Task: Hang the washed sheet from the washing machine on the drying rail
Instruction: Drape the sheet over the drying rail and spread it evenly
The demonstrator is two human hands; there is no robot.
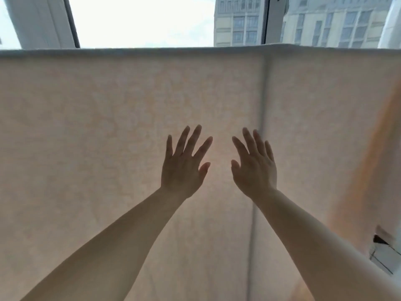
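The sheet point(130, 127) hangs draped over the drying rail point(195, 49), which is hidden under the fold along the top, and it fills nearly the whole view as a flat curtain. It is pale, thin cloth with a fine woven grain; daylight from the window point(141, 20) glows through it, and a straight vertical line, a seam or something behind it, shows right of centre. Being washed, it is probably damp, limp and heavier than it looks, best taken by pinching an edge or smoothed with flat palms. The left hand point(182, 170) and right hand point(255, 170) are raised near its surface with fingers point(196, 135) spread apart and straight, holding nothing; whether they touch the cloth I cannot tell.
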